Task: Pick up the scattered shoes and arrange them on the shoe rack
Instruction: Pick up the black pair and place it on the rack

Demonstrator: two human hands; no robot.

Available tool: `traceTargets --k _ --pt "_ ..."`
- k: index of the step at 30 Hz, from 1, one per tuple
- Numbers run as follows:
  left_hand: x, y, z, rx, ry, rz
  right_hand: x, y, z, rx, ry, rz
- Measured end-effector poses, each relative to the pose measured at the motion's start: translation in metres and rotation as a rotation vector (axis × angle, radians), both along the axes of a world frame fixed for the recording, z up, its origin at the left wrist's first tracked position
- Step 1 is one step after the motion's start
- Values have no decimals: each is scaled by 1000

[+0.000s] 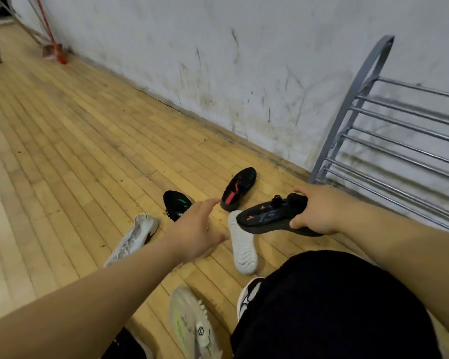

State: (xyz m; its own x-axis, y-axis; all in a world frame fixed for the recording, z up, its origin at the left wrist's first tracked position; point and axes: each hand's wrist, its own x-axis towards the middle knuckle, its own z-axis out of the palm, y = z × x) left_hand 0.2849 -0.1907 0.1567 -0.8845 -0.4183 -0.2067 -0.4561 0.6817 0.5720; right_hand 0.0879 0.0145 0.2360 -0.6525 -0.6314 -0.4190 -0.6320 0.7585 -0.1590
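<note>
At the floor's far edge, where the boards meet a scuffed white wall [244, 47], a grey metal shoe rack [399, 141] stands against the wall, its bars running off to the right. Just in front of the rack's near end, the right grip [314, 211] is closed around the heel end of a black shoe with orange marks [267, 218]. The thumb is on the near side of the sole and the fingers are over the top. The shoe appears lifted, with its toe pointing left over the tip of a white shoe lying sole-up [243, 244].

The left grip [195, 229] is open, fingers straight and spread, above the wooden floor [62, 151] and holding nothing. Beyond its fingertips, nearer the wall edge, a second black shoe [239, 189] is tipped so that its sole with a red-orange stripe shows. Left of that lies a black shoe with green marks [176, 204], partly hidden behind the left grip. Further left, a white shoe [132, 237] lies on its side.

Closest to the person is a blurred white shoe with a lime-green stripe [192, 322]. Beside it, a black-and-white shoe [248, 299] shows from under a black-clad knee [335, 307]. Far down the wall edge leans a red-handled broom [53, 47].
</note>
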Motion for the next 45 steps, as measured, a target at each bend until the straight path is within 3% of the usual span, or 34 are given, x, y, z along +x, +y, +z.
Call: traceTargets --k 7,12,16,21,26,30,37,45 --pt "-107 64 88 -193 72 -443 -17 138 59 -284 -15 -104" --pt "-197 202 134 -375 59 -924 -19 311 86 -306 -29 -358" --pt "-235 331 120 -433 78 -1217 14 433 70 -401 -88 -616" --pt "-242 449 74 -243 -68 -1421 52 531 42 -465 -103 -816" --pt "-228 502 27 -299 -41 -1437 72 582 -8 -481 -238 -946" --pt "-232 513 -9 -335 -128 -1288 74 612 -74 -494 -425 -1166" --pt "-268 524 -84 -253 -168 -997 -8 669 -207 -396 -319 -1586" --pt "-296 561 -152 42 -312 -863 -133 694 -303 -344 -276 -1630"
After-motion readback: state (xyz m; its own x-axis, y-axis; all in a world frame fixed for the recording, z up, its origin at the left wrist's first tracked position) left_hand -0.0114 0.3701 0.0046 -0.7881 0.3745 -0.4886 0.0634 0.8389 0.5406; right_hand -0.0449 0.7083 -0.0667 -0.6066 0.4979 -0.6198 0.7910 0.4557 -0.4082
